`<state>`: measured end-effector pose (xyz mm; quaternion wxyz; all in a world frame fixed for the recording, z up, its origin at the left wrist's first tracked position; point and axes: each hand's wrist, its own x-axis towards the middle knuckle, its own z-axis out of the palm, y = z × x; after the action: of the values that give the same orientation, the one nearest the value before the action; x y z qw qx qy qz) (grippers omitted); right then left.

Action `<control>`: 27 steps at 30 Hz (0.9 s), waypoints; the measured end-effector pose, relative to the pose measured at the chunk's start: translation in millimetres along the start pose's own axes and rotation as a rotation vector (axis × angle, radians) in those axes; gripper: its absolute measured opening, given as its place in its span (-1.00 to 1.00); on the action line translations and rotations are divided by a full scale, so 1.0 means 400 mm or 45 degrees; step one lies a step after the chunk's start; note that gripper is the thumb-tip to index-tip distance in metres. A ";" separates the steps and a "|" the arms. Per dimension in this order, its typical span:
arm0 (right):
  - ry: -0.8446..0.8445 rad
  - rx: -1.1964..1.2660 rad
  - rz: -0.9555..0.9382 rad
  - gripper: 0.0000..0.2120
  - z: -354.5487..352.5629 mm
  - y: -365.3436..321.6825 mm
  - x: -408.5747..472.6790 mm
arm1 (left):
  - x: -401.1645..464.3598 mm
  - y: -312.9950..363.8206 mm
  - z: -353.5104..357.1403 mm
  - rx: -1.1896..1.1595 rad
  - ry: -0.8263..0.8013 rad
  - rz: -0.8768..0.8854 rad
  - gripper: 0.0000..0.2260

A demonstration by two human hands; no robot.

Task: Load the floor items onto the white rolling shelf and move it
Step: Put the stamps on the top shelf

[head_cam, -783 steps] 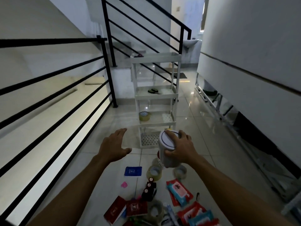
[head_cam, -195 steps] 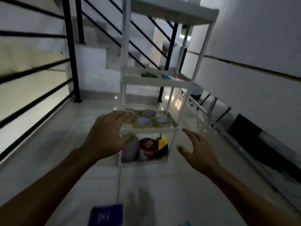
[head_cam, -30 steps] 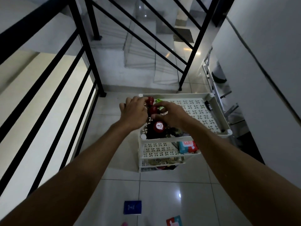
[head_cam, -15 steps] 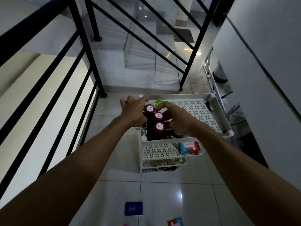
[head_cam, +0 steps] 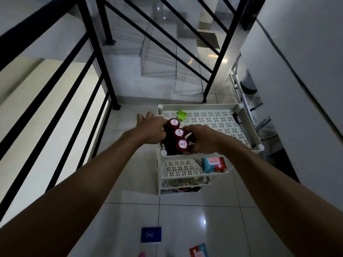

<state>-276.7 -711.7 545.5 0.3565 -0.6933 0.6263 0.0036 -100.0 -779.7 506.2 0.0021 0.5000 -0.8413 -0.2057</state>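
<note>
Head view, looking down past two bare forearms at the white rolling shelf (head_cam: 246,127) on a tiled floor beside a black stair railing (head_cam: 100,58). On its top tier stand three dark bottles (head_cam: 179,133) with red caps in a row at the near left corner. The left hand (head_cam: 152,127) curls its grip around their left side; the right hand (head_cam: 201,139) curls around their right side, so both hold the cluster. A green clip (head_cam: 181,115) lies further back on the same tier. A red-and-teal packet (head_cam: 213,165) sits on the tier below. On the floor nearer the camera lie a blue card (head_cam: 151,235) and another packet (head_cam: 199,251).
</note>
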 end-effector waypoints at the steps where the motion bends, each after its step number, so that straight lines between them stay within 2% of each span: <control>1: 0.043 0.058 -0.002 -0.41 0.008 -0.003 0.001 | -0.001 -0.002 -0.002 -0.013 -0.015 -0.010 -0.74; 4: 0.075 0.287 0.014 -0.44 0.021 0.002 -0.003 | -0.006 0.000 -0.004 -0.100 -0.068 -0.039 -0.61; 6: 0.095 0.229 0.023 -0.42 0.025 0.009 -0.008 | -0.009 0.006 -0.003 -0.115 -0.073 -0.042 -0.56; 10: 0.169 0.309 0.020 -0.43 0.043 0.020 -0.025 | -0.019 0.013 0.000 -0.113 -0.032 -0.061 -0.61; 13: 0.243 0.323 -0.010 -0.44 0.061 0.021 -0.048 | -0.041 0.012 0.008 -0.123 0.070 -0.061 -0.64; 17: 0.332 0.341 -0.011 -0.33 0.090 0.017 -0.084 | -0.099 0.009 0.018 -0.330 0.327 -0.060 -0.58; 20: 0.544 0.287 -0.033 -0.24 0.129 0.029 -0.124 | -0.175 0.010 0.041 -0.459 0.536 -0.070 -0.53; 22: 0.708 0.295 -0.069 -0.27 0.172 0.050 -0.162 | -0.243 0.023 0.078 -0.493 0.638 -0.062 -0.55; 27: 1.019 0.290 -0.171 -0.40 0.332 0.127 -0.277 | -0.425 0.071 0.238 -0.490 0.680 -0.114 -0.54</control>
<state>-286.1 -547.4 471.7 0.1586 -0.6354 0.6653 -0.3584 -58.8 -592.1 463.3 0.3078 0.5632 -0.7339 -0.2225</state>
